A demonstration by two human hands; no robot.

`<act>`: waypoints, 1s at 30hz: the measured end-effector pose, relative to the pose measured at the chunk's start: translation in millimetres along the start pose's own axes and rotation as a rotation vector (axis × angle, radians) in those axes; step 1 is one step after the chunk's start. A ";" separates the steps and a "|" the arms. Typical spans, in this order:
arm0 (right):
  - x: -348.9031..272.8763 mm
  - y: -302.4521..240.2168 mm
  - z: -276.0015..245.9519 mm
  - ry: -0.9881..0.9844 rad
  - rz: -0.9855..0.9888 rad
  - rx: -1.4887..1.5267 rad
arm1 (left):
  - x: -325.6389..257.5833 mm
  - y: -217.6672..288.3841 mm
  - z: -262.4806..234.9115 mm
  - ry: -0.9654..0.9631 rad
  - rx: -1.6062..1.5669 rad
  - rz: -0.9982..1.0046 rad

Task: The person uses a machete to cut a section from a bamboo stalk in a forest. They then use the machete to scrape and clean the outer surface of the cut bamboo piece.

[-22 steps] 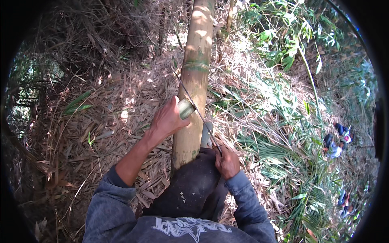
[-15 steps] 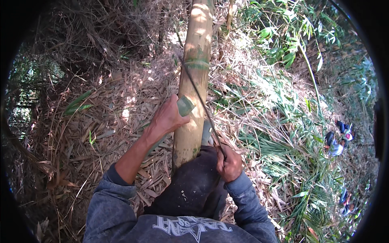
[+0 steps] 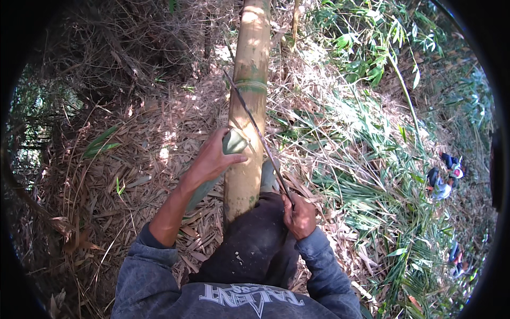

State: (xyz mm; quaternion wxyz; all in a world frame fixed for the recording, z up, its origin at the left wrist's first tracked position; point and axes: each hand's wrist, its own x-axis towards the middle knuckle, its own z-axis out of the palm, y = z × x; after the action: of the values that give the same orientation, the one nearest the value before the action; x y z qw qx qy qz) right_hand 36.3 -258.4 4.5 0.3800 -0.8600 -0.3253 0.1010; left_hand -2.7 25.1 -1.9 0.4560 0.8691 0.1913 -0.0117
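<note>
Left hand (image 3: 210, 158): fingers clamped on green bamboo piece (image 3: 235, 142) | right hand (image 3: 301, 218): fingers clamped on long knife (image 3: 261, 134) | round pole (image 3: 248, 58) could make knife slip (ouch!) into left hand

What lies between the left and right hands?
In the head view, the bamboo pole lies between the left hand and the right hand, with a thin dark blade slanting across it.

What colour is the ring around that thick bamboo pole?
The ring is green with a paler line, best seen in the head view.
</note>
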 end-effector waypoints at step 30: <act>10.0 -11.7 4.7 -0.058 -0.022 -0.010 | 10.7 3.1 -0.2 0.003 0.122 -0.069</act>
State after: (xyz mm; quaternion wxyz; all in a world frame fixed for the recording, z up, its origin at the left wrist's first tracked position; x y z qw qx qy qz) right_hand 36.4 -243.5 10.3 0.3670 -0.8550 -0.3463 0.1202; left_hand 8.3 27.1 -1.4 0.4010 0.8883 0.2208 -0.0376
